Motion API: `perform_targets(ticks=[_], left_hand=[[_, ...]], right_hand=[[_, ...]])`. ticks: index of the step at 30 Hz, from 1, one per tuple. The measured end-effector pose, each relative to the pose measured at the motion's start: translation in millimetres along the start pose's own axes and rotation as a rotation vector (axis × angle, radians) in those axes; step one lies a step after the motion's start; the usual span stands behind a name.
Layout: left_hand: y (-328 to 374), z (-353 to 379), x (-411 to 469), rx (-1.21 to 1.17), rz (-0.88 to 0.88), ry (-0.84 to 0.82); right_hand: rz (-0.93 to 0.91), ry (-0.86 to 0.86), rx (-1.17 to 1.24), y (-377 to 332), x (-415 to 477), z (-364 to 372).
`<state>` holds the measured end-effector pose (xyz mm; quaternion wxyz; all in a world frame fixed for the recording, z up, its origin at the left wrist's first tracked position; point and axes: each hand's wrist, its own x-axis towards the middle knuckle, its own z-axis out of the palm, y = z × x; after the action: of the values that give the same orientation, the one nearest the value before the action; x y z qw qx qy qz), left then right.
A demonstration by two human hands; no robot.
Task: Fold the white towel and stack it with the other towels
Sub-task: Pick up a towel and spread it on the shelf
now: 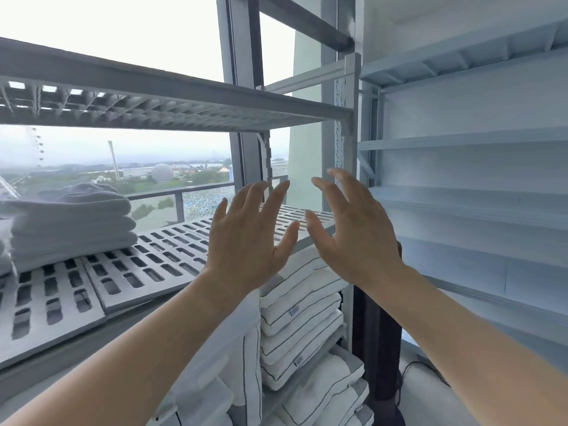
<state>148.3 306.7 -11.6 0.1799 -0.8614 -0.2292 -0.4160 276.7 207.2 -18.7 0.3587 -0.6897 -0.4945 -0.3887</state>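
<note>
The grey slotted plastic shelf [129, 272] carries a stack of folded white towels [70, 226] at its left end, several layers high and set back from the shelf's front edge. We cannot tell the task's towel apart from the others in that pile. Right of the stack, the shelf's slotted boards lie in plain view as far as its right end.

Under the shelf's right end, a lower tier holds white cushions with dark piping [301, 305], piled flat, with more standing upright just left of them. Above the shelf runs a second grey slotted shelf [172, 112], leaving a tall gap over the towels.

Our left hand [249, 241] and right hand [353, 232] hang in the air over the shelf's right front corner. Their fingers are spread and relaxed, grasping nothing, and the palms half face each other, close but apart.

Right of the shelf, past its grey upright post [349, 133], stands a pale blue shelving unit [461, 204].
</note>
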Motion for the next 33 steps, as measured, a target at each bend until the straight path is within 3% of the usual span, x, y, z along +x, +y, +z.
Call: perform_targets(ticks=[10, 17, 24, 33], left_hand=[[0.7, 98.4, 70.1, 0.091, -0.108, 0.005], [-19.3, 143.5, 90.6, 0.194, -0.188, -0.007], [-86.3, 139.0, 77.0, 0.358, -0.306, -0.049], [-200.6, 99.7, 44.1, 0.52, -0.378, -0.073]], right_hand=[[-0.083, -0.067, 0.096, 83.6, 53.9, 87.6], [-0.155, -0.162, 0.238, 100.1, 79.3, 153.8], [-0.22, -0.157, 0.399, 48.6, 100.9, 219.7], [-0.303, -0.089, 0.593, -76.5, 127.1, 288.0]])
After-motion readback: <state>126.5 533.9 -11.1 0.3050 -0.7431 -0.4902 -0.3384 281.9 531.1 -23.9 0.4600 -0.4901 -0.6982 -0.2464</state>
